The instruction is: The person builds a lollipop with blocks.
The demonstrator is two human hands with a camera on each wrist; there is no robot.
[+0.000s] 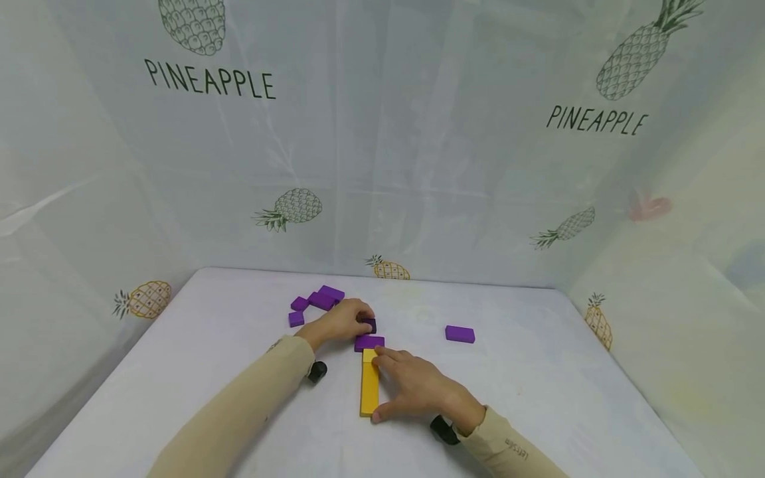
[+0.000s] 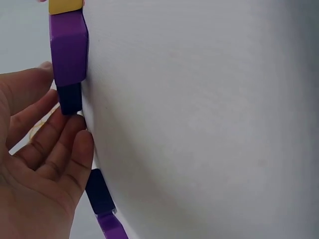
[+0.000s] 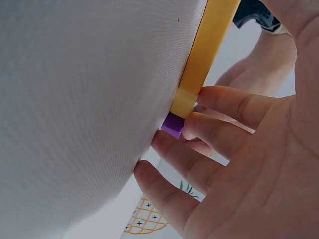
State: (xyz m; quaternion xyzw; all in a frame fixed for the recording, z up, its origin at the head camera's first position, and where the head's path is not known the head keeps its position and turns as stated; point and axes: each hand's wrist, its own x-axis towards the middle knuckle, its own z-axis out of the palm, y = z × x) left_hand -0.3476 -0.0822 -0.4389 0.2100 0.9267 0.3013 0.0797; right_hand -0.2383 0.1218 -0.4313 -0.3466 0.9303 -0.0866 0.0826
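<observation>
Seemingly part-built: long yellow bar (image 1: 369, 393), small yellow block (image 1: 369, 356), purple oblong block (image 1: 368, 343) in line; left hand (image 1: 339, 320) pinching a dark purple block (image 1: 372, 326) beyond, right hand (image 1: 414, 383) spread wide alongside; 5 purple blocks (image 1: 460, 334) lie unplaced.

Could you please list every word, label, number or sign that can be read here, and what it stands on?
"PINEAPPLE": on the backdrop sheet, upper left, under a printed pineapple.
"PINEAPPLE": on the same sheet, upper right, under another printed pineapple.
Right sleeve: lettering near the cuff, too small and blurred to read surely.
</observation>
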